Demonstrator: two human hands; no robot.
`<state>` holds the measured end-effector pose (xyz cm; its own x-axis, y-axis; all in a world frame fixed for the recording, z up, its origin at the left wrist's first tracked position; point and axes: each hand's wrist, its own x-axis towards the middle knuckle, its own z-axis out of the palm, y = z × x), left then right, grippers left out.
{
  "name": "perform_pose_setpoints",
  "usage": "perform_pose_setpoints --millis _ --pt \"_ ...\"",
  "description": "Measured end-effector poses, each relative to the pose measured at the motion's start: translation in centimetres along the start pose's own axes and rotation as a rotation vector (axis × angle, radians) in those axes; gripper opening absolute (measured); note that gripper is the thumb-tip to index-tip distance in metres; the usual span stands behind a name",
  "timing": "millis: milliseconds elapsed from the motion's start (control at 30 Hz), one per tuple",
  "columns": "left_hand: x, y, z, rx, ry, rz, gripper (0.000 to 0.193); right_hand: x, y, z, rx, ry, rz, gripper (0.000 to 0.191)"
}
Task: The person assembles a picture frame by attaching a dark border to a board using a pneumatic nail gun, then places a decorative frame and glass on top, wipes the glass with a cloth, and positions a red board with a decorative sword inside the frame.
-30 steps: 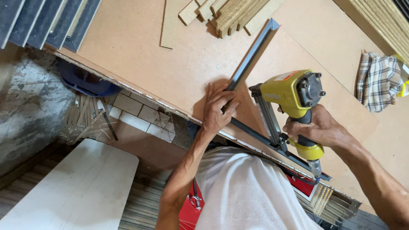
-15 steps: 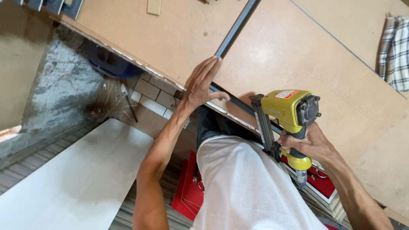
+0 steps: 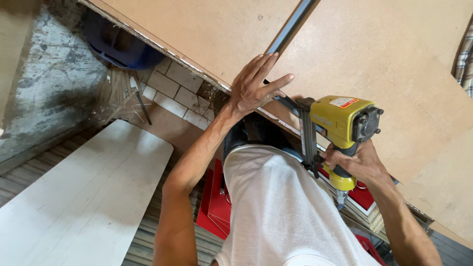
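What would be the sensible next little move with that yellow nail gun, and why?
Probably pressing the nose of the yellow nail gun squarely onto the dark strip before firing. The left hand lies flat on the strip, pinning it to the brown board, and the right hand grips the gun's handle, with its nose beside the strip near those fingers.

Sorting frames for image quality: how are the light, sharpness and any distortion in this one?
Head view: even, soft daylight, no glare; left hand on the dark strip and right hand on the yellow nail gun are sharp; the scene sits strongly tilted, and the white shirt is bright but not blown out.
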<state>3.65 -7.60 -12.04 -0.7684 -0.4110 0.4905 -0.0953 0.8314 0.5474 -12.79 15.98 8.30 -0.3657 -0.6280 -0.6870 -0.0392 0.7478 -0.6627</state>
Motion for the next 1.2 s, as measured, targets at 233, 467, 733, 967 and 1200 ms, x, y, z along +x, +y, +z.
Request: perform_pose_setpoints --millis 233,467,733,967,1200 --pt "-0.2 0.2 0.4 -0.015 0.003 -0.003 0.076 -1.2 -0.8 1.9 -0.099 0.085 0.124 0.041" --pt "0.1 1.2 -0.7 -0.021 0.028 0.036 0.082 -4.8 2.6 0.8 -0.051 0.216 0.121 0.04" --pt "0.9 10.3 4.9 -0.026 -0.193 0.251 0.054 -11.1 9.7 -2.2 0.231 0.34 0.165 0.043" --pt "0.8 14.8 7.9 -0.008 -0.294 0.281 0.044 -12.5 11.9 -3.7 0.269 0.305 0.203 0.052" --pt "0.2 14.4 8.4 0.03 -0.267 0.278 0.044 -12.1 11.9 -4.3 0.265 0.283 0.203 0.051"
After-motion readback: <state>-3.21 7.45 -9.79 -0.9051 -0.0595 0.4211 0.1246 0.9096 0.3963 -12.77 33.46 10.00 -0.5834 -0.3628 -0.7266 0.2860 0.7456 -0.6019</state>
